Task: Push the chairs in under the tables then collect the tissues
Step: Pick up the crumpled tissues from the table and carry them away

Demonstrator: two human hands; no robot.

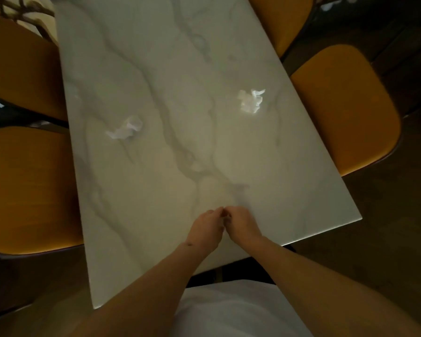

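Note:
A white marble table fills the middle of the view. Two crumpled white tissues lie on it: one tissue at mid left, the other tissue at mid right. My left hand and my right hand rest together on the table near its front edge, fingertips touching, fingers curled, with nothing visible in them. Both hands are well short of the tissues. Orange chairs stand along both long sides: a near left chair, a far left chair, a near right chair and a far right chair.
The chair seats are partly tucked beneath the table edges. Dark wooden floor lies to the right and in front. My white garment shows at the bottom, against the table's near end.

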